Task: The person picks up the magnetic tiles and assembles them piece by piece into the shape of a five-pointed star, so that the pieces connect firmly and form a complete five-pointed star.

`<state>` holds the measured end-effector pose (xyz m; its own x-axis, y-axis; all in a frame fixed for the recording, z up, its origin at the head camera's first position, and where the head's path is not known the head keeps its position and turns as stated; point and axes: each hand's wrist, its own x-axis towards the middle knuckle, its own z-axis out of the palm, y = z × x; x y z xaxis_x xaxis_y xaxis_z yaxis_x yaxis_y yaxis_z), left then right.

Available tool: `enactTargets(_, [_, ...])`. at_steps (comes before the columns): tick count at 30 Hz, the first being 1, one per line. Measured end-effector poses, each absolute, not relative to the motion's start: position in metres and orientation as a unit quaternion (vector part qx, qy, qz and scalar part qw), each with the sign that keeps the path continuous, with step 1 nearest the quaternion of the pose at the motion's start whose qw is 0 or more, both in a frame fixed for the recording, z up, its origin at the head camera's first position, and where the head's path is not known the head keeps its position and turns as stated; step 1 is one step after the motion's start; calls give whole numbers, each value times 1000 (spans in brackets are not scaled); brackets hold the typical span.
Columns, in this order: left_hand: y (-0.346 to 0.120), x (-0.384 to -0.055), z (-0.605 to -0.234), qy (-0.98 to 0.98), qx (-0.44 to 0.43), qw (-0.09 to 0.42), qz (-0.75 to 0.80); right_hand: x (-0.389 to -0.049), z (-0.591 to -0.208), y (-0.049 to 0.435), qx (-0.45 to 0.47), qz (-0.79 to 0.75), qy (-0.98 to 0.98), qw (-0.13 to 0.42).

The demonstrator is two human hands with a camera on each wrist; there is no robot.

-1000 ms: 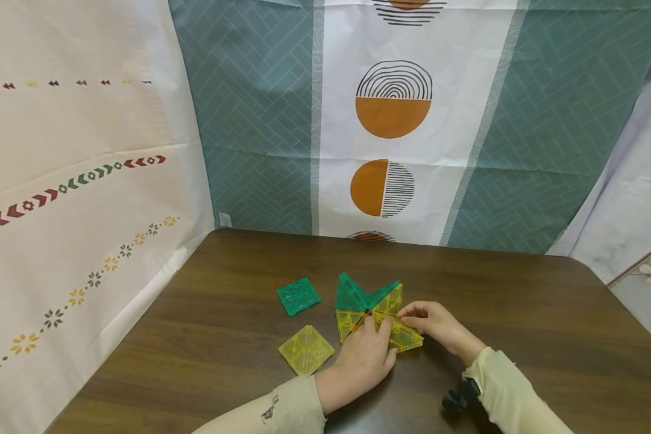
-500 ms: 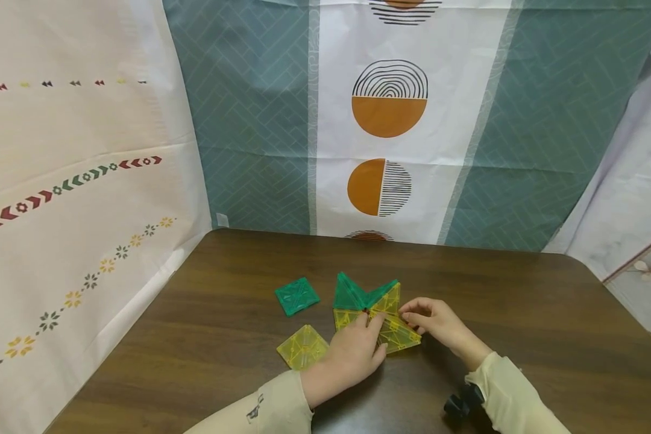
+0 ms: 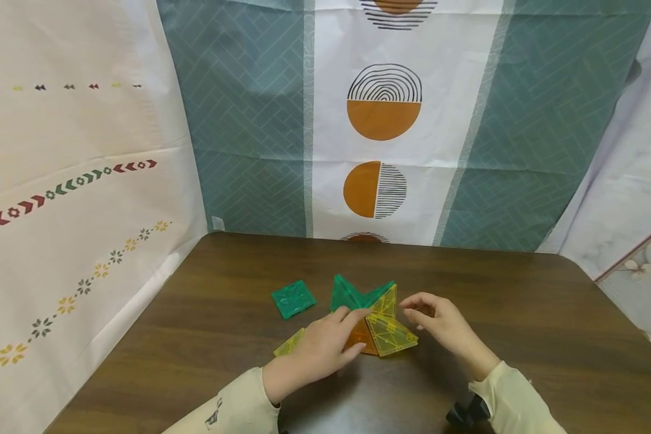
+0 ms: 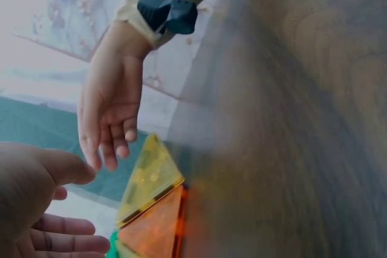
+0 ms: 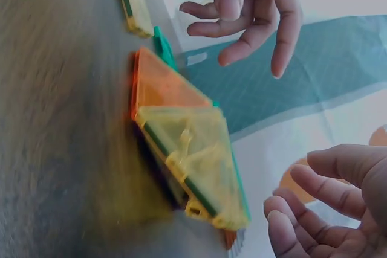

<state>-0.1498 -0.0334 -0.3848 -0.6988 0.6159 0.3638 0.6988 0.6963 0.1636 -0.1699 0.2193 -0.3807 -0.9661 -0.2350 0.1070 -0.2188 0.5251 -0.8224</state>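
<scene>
Translucent magnetic tiles make up a peaked, star-like structure in the middle of the table: green tiles (image 3: 345, 293) behind, yellow triangle tiles (image 3: 393, 334) at the right, and an orange triangle tile (image 5: 166, 86) in front. My left hand (image 3: 321, 342) hovers over its left front side with fingers spread loosely and nothing held; it hides part of the orange tile. Just right of the structure, my right hand (image 3: 446, 322) hangs with loosely bent fingers. In the right wrist view, a gap shows between those fingers (image 5: 329, 191) and the yellow tile.
A green square tile (image 3: 293, 299) lies flat at the back left. Nearer, a yellow square tile (image 3: 289, 344) is mostly covered by my left hand. The dark wooden table (image 3: 239, 361) ends at a hanging patterned cloth (image 3: 249, 120) behind.
My left hand has drawn left off the structure, uncovering orange and covering more of the yellow square. My right hand, first at the yellow tile's edge, now stands slightly apart from it.
</scene>
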Motion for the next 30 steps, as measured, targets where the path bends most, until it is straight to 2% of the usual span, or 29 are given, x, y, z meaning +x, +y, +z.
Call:
enactTargets(14, [-88,-149,-381,-907,-380,83,-160,-140,-370,183,-155,-464,869,-73])
enactTargets(25, [-125,-146,-396,-917,-364,61,-154,-131,-384,147,-207,-465,860,-44])
enactTargets(30, [-137,-144,-404,-921,-354,75,-146,-131,-393,133,-220,-461,860,-14])
